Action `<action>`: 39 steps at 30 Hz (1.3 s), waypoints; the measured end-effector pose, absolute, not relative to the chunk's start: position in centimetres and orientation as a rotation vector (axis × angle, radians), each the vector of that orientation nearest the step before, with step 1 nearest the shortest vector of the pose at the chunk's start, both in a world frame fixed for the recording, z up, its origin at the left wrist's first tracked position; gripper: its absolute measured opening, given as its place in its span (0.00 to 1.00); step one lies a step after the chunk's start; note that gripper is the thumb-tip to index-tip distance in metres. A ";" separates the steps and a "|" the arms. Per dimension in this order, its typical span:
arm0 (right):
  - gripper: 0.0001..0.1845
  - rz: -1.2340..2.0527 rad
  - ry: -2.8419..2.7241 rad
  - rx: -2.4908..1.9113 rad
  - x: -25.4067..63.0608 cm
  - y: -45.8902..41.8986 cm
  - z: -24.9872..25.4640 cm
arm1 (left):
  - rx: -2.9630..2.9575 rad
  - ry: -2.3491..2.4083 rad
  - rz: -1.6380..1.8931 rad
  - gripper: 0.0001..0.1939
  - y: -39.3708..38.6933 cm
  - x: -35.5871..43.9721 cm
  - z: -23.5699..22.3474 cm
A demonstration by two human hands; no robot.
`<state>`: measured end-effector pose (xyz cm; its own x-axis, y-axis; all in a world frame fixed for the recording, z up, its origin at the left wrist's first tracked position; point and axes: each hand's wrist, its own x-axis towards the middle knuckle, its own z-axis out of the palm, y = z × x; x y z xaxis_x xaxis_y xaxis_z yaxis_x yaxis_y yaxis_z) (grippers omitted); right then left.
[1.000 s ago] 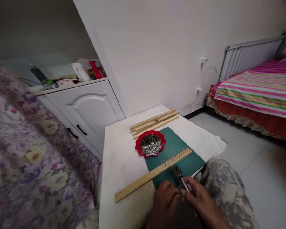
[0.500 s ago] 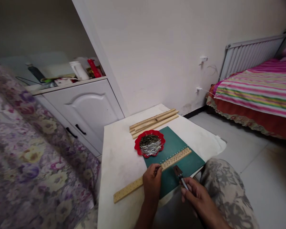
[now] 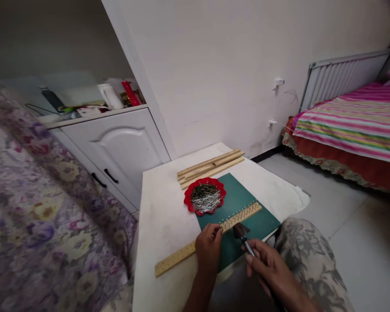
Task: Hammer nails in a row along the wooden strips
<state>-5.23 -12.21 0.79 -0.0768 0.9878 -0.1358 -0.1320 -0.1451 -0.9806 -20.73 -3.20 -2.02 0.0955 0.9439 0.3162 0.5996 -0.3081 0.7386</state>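
- Right hand is clamped around the handle of a hammer; the hammer's head is above the green mat, just beside the wooden strip.
- Left hand has its fingers curled at the wooden strip, next to the last upright nails; I cannot tell whether its fingertips are closed on a nail.
- Wooden strip lies slantwise, one end on the mat, the other on the bench; nails fill its mat end, while dark dots mark its other end.
- Red dish, heaped with loose nails, overlaps the mat's edge.
- Behind it lie more wooden strips.
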 end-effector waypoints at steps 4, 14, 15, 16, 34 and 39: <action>0.16 1.476 -1.109 -1.109 -6.0 -10.9 2.3 | 1.927 1.500 1.100 0.09 -3.2 -20.8 -2.2; 0.12 1.426 -1.213 -1.081 -7.4 -9.9 1.9 | 1.900 1.557 1.043 0.08 -3.5 -20.6 -1.8; 0.12 1.415 -1.221 -1.090 -7.4 -9.9 1.9 | 1.900 1.552 1.047 0.08 -3.5 -20.6 -1.8; 0.12 1.407 -1.222 -1.100 -7.4 -10.0 2.0 | 1.900 1.550 1.049 0.08 -3.5 -20.5 -1.7; 0.21 1.494 -1.189 -1.174 -6.2 -12.0 -1.4 | 1.992 1.542 1.055 0.09 -1.9 -22.9 -0.3; 0.22 1.504 -1.186 -1.148 -6.2 -11.9 -2.5 | 2.225 1.727 0.905 0.07 1.5 -22.5 1.3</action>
